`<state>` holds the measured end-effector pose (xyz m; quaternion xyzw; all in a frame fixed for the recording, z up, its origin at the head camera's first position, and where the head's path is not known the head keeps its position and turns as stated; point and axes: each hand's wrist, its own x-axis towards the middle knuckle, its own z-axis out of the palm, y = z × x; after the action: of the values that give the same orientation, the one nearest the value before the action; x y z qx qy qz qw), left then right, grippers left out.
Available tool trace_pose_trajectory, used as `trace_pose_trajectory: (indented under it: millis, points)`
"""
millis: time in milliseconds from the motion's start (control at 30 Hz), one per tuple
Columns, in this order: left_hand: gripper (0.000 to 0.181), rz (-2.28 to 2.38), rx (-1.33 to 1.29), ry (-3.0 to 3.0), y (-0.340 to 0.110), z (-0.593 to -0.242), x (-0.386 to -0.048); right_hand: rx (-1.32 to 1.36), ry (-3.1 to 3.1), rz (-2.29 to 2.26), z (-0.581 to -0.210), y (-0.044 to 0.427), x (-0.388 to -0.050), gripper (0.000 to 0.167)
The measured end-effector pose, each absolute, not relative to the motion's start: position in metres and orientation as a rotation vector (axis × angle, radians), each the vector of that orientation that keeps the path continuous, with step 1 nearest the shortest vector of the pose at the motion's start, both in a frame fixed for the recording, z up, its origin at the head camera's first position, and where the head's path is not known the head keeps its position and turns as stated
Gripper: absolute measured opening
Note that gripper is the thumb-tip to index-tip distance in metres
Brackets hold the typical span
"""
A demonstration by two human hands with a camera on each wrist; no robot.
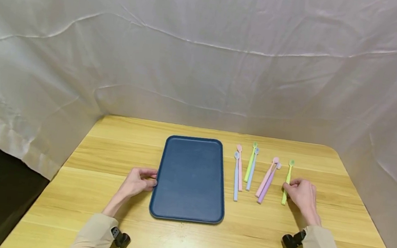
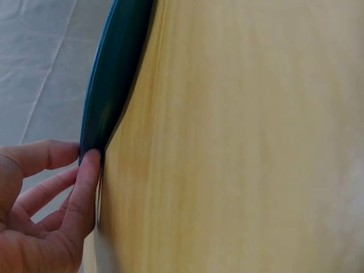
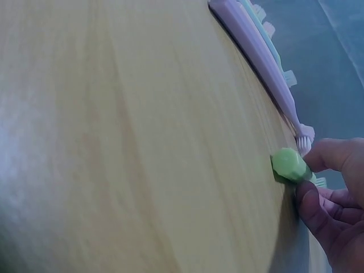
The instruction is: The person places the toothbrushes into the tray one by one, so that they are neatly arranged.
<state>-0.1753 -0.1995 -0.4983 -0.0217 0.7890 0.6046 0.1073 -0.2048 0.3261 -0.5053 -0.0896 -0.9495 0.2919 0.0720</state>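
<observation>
A dark blue rectangular tray (image 1: 190, 179) lies on the table. My left hand (image 1: 141, 181) is at its left side, and in the left wrist view thumb and forefinger pinch the tray's rim (image 2: 111, 85). On the right, my right hand (image 1: 302, 194) holds a yellow-green toothbrush (image 1: 289, 174) by the handle, between thumb and forefinger. The green handle end (image 3: 289, 164) points toward the right wrist camera. Left of that hand lie a purple toothbrush (image 1: 266, 188) and a pink toothbrush (image 1: 263, 181), close together.
Between tray and right hand lie more toothbrushes: a blue one (image 1: 236, 182), a pink one (image 1: 240, 172), another green one (image 1: 249, 167) and another blue one (image 1: 250, 176). A pale cloth (image 1: 205, 71) hangs behind the wooden table (image 1: 115, 138).
</observation>
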Motion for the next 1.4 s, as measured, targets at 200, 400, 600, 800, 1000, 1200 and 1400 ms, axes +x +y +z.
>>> trace_pose_trajectory:
  millis: [200, 400, 600, 800, 1000, 1200, 1400]
  points:
    - [0.043, 1.781, -0.065, 2.326, -0.199, -0.499, -0.176, -0.300, -2.859, 0.891, -0.505, 0.324, -0.204, 0.026]
    - [0.043, 1.775, -0.055, 2.339, -0.200, -0.500, -0.175, -0.311, -2.858, 1.021, -0.500, 0.320, -0.201, 0.030]
    - [0.042, 1.775, -0.039, 2.345, -0.200, -0.501, -0.176, -0.316, -2.813, 1.276, -0.493, 0.318, -0.200, 0.037]
    - [0.042, 1.778, -0.027, 2.350, -0.200, -0.502, -0.176, -0.265, -2.772, 1.560, -0.487, 0.315, -0.198, 0.044]
    - [0.043, 1.781, -0.032, 2.344, -0.199, -0.502, -0.176, -0.185, -2.738, 1.776, -0.481, 0.309, -0.196, 0.047]
    - [0.043, 1.774, -0.038, 2.351, -0.198, -0.500, -0.175, -0.085, -2.718, 1.823, -0.478, 0.299, -0.194, 0.052]
    - [0.042, 1.757, -0.051, 2.379, -0.196, -0.499, -0.175, -0.043, -2.706, 1.864, -0.475, 0.286, -0.192, 0.054]
